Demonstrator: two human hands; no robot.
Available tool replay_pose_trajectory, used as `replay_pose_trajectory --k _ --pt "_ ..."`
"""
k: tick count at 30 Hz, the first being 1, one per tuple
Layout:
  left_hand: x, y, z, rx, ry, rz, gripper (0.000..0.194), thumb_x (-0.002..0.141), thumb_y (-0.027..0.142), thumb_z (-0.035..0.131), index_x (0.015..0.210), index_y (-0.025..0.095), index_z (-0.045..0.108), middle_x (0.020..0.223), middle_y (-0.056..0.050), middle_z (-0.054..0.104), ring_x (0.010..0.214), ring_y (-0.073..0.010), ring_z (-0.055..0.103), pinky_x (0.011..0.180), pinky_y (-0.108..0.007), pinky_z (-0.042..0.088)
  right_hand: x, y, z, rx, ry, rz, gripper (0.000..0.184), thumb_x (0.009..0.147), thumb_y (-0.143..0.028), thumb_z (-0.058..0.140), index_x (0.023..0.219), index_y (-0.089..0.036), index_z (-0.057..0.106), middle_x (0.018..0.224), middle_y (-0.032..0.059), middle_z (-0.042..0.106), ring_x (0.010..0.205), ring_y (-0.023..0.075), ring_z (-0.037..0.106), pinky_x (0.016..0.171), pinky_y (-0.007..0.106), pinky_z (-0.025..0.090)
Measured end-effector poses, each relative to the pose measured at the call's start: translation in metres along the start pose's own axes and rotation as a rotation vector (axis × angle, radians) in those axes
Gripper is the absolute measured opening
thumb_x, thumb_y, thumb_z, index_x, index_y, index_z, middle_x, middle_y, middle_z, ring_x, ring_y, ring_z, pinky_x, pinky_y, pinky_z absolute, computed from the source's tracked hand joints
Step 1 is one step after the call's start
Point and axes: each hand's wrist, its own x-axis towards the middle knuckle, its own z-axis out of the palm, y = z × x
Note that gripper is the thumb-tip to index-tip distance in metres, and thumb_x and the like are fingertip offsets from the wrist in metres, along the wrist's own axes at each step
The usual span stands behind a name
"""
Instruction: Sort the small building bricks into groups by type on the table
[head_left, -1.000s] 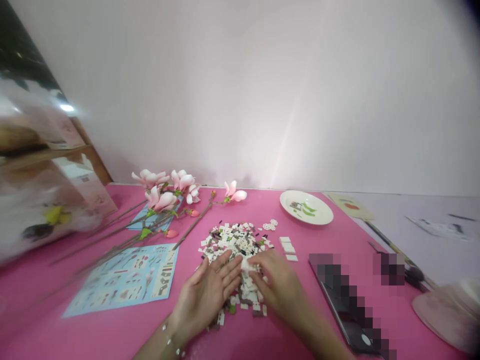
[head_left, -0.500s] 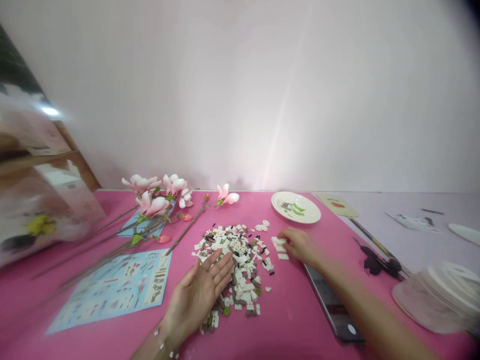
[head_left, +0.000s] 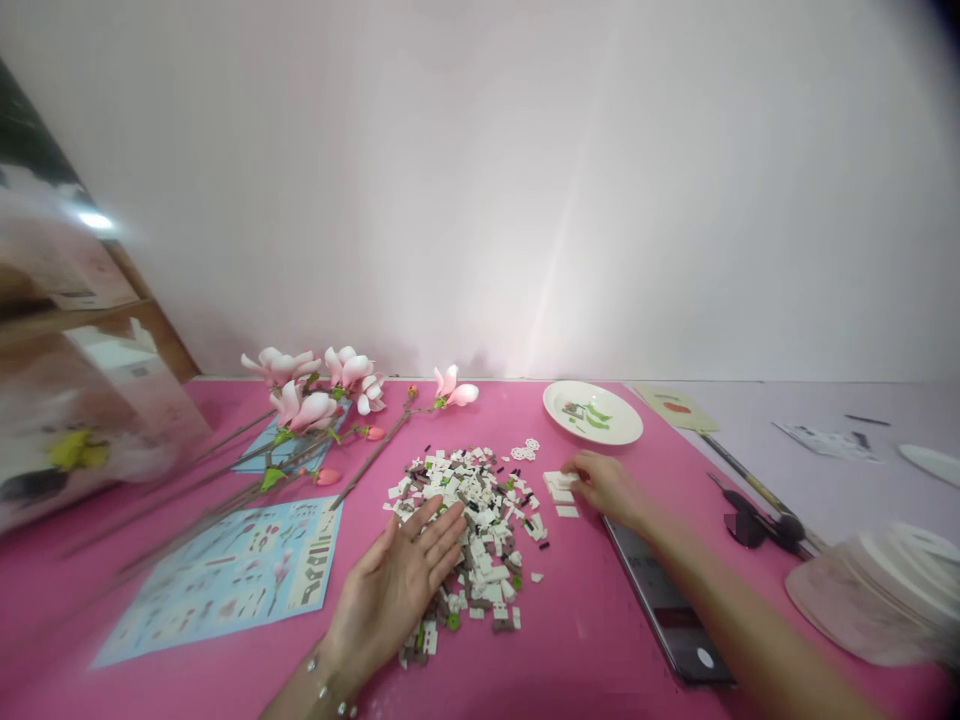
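My left hand [head_left: 394, 585] lies flat with its fingers spread, and its fingertips reach the near left edge of a loose pile of small white, brown, black and green plastic bricks [head_left: 469, 545]. My right hand [head_left: 607, 490] sits to the right of the pile, its curled fingertips at a small group of flat white plates [head_left: 559, 485]. Another white plate [head_left: 568, 511] lies just below them. Whether the right fingers pinch a piece is hidden.
Artificial pink magnolia branches [head_left: 300, 405] lie at the back left beside a blue instruction sheet [head_left: 225, 590]. A white dish [head_left: 592, 412] holds green pieces. A dark phone [head_left: 660, 610] lies under my right forearm. A brush [head_left: 750, 490] lies at the right, and a plastic bag [head_left: 82, 400] stands at the left.
My right hand has left the pile and moved right to the white plates. My left hand has drawn back slightly from the pile. The view has shifted a little.
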Motion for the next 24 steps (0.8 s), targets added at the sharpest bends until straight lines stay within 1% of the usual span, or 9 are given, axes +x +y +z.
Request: replay_pose_trajectory --k 5,9,16,21,24 --pt "0.000 -0.001 0.001 0.016 -0.003 -0.004 0.051 0.095 0.049 0.040 0.134 0.018 0.050 0.151 -0.011 0.040 0.145 -0.0254 0.024 0.121 -0.040 0.007 -0.001 -0.005 0.001 -0.014 0.026 0.091 0.022 0.078 -0.011 0.048 0.090 -0.017 0.066 0.093 0.0068 0.069 0.087 0.0195 0.062 0.072 0.027 0.041" --pt "-0.001 0.000 0.003 0.022 -0.002 -0.002 0.051 0.095 0.049 0.040 0.134 0.018 0.050 0.151 -0.010 0.040 0.145 -0.0252 0.024 0.121 -0.040 0.007 0.000 -0.008 0.004 -0.008 0.041 0.131 0.022 0.077 -0.010 0.050 0.091 -0.018 0.066 0.093 0.0072 0.070 0.087 0.0205 0.063 0.074 0.028 0.042" --pt "-0.001 0.000 0.001 -0.016 -0.014 -0.002 0.051 0.095 0.047 0.042 0.134 0.017 0.051 0.149 -0.012 0.042 0.144 -0.0257 0.027 0.120 -0.040 0.007 0.002 -0.010 0.006 0.032 0.061 0.141 0.022 0.078 -0.012 0.050 0.093 -0.017 0.065 0.098 0.0079 0.070 0.089 0.0203 0.064 0.074 0.028 0.045" --pt "-0.001 -0.001 0.001 -0.008 -0.024 0.000 0.051 0.096 0.048 0.038 0.134 0.017 0.051 0.150 -0.011 0.041 0.144 -0.0254 0.026 0.120 -0.040 0.006 0.002 -0.010 0.008 0.042 0.066 0.138 0.022 0.079 -0.014 0.050 0.094 -0.017 0.066 0.099 0.0076 0.070 0.089 0.0200 0.064 0.075 0.028 0.045" --pt "-0.001 0.000 0.002 -0.004 -0.027 0.000 0.050 0.096 0.047 0.038 0.134 0.017 0.050 0.150 -0.011 0.041 0.144 -0.0254 0.026 0.120 -0.041 0.006 -0.002 -0.009 0.006 0.032 0.070 0.141 0.021 0.079 -0.015 0.051 0.094 -0.017 0.065 0.100 0.0075 0.069 0.089 0.0200 0.063 0.073 0.028 0.044"
